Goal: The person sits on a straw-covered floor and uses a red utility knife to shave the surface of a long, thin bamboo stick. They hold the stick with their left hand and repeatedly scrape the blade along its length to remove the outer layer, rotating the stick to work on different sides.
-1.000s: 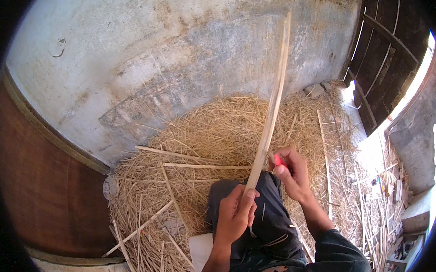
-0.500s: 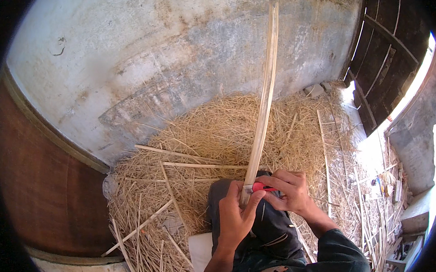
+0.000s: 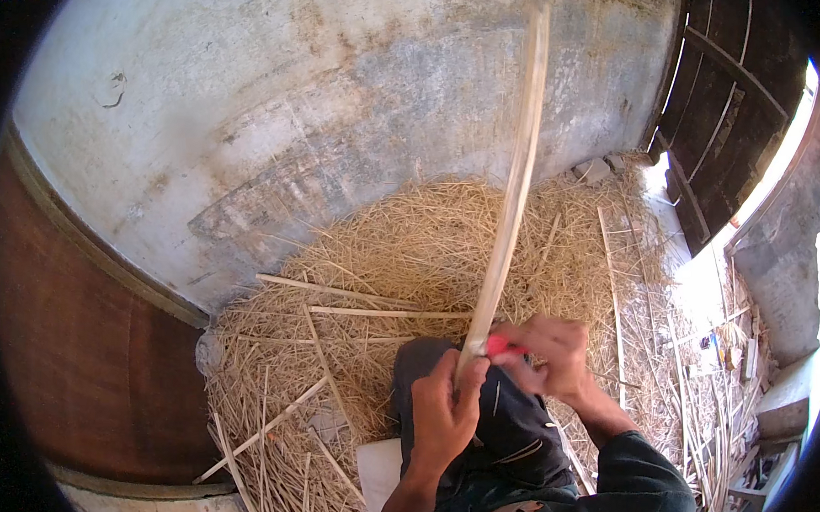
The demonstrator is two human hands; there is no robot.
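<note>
Wall ahead; shavings and strips crowd floor.

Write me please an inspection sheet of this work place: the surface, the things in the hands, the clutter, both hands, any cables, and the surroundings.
Surface: ground covered by a heap of pale straw-like shavings.
Job's things: a long pale strip, like split cane or bamboo, rising up and away from the hands; a small red-handled tool, its blade not visible.
Clutter: loose thin strips lying across the heap; a white flat piece beside the knee.
Hands: left hand grips the strip's lower end; right hand, blurred, holds the red-handled tool against it.
Cables: nothing seen.
Surroundings: grey plastered wall ahead; dark slatted wooden door at right; brown panel at left.
</note>
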